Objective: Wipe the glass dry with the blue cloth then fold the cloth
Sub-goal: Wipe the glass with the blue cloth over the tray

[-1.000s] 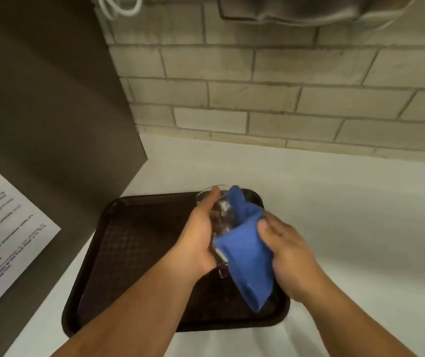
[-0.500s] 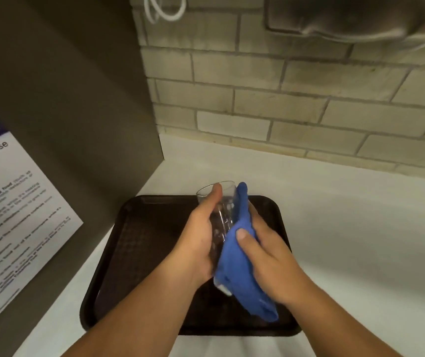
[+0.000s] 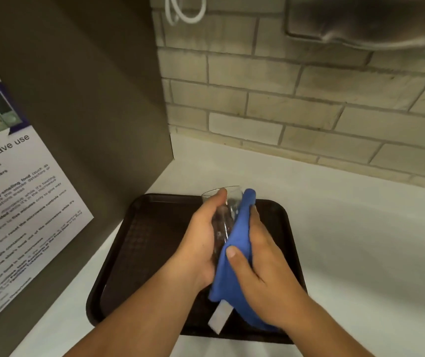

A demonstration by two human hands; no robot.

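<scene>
A clear drinking glass (image 3: pixel 225 204) is held tilted above the dark brown tray (image 3: pixel 149 243), its rim pointing away from me. My left hand (image 3: pixel 201 240) grips the glass from the left side. My right hand (image 3: pixel 260 266) presses the blue cloth (image 3: pixel 234 256) against the right side of the glass, thumb on top of the cloth. The cloth wraps up to the rim and hangs down below my right palm, with a white label (image 3: pixel 219 318) at its lower edge. Most of the glass body is hidden between hands and cloth.
The tray lies on a white counter (image 3: pixel 360 240) against a pale brick wall (image 3: pixel 296 104). A dark cabinet side (image 3: pixel 77 99) with a microwave-use notice (image 3: pixel 13 215) stands at the left. A metal fixture (image 3: pixel 360 21) hangs from the wall above.
My right hand has slid round the cloth, from gripping its far edge to lying flat on it with the thumb forward. The view has shifted, so the tray sits further right.
</scene>
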